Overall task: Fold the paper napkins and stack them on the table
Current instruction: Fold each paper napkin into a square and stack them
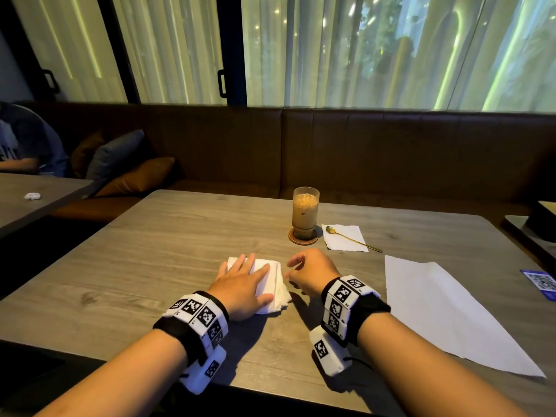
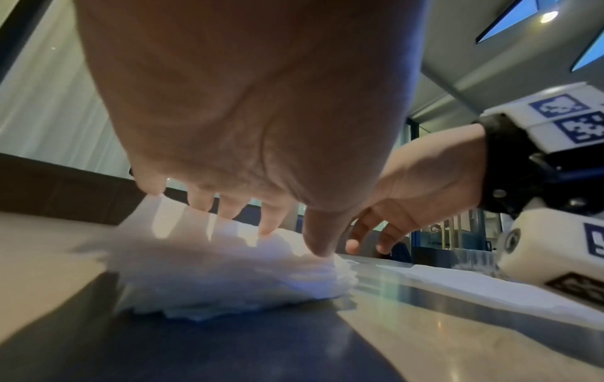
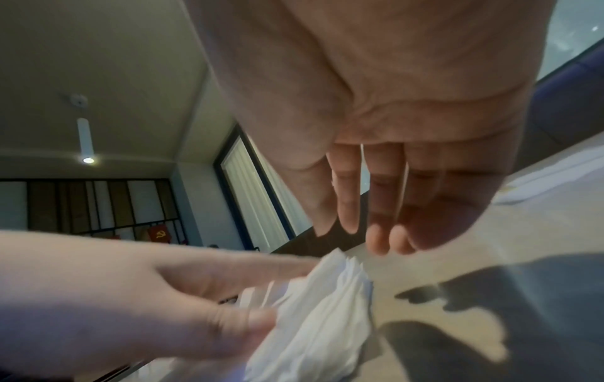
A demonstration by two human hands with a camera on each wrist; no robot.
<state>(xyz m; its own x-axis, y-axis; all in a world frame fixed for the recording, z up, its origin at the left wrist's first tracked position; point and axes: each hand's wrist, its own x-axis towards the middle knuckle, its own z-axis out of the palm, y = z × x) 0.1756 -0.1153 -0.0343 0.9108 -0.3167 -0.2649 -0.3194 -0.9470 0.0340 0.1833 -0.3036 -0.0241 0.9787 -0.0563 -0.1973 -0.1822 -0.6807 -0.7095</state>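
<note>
A stack of folded white paper napkins [image 1: 275, 284] lies on the wooden table [image 1: 168, 245] in front of me. My left hand [image 1: 245, 279] lies flat on top of the stack with straight fingers, pressing it down; the left wrist view shows the same stack [image 2: 229, 274] under the fingertips. My right hand [image 1: 307, 270] hovers just right of the stack, fingers loosely curled and holding nothing; in the right wrist view its fingers [image 3: 376, 206] hang above the napkins' edge [image 3: 326, 305]. A large unfolded white napkin [image 1: 445, 311] lies flat at the right.
An iced coffee glass [image 1: 305, 213] stands on a coaster beyond the hands. Beside it a gold spoon [image 1: 352, 237] rests on a small napkin [image 1: 346, 239]. A blue QR card [image 1: 540, 282] lies at the right edge. A bench seat runs behind the table.
</note>
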